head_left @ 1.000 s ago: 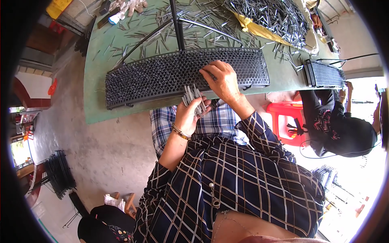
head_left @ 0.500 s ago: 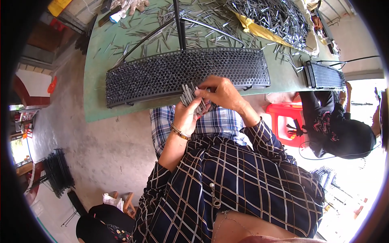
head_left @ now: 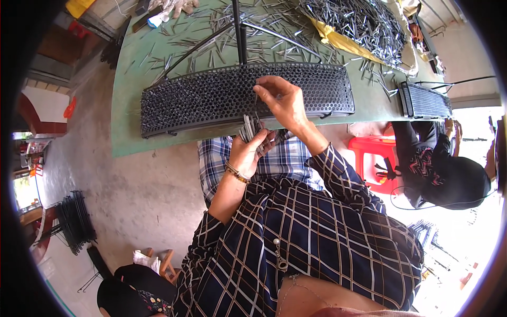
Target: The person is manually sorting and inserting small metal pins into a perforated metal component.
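Observation:
My left hand [head_left: 244,154] is closed round a bundle of thin grey metal sticks [head_left: 250,127], their ends poking up past the thumb. Just above and to the right, my right hand [head_left: 287,107] pinches with thumb and forefinger one thin dark stick [head_left: 256,103]. It is over the front part of a long black rack [head_left: 317,90] full of round holes. The left portion of this rack looks densely filled with sticks, while holes on the right look bare. The rack lies along the near edge of the green table [head_left: 127,121].
Loose sticks [head_left: 208,42] are scattered behind the rack, near a yellow-edged sack [head_left: 364,26] heaped with more. A smaller rack [head_left: 425,100] lies at right, where another person [head_left: 449,169] sits by a red stool [head_left: 369,148]. A second person [head_left: 132,290] is at lower left.
My right hand has moved up and away from the bundle to the rack, with a stick between its fingertips. My left hand has dropped slightly, still holding the bundle.

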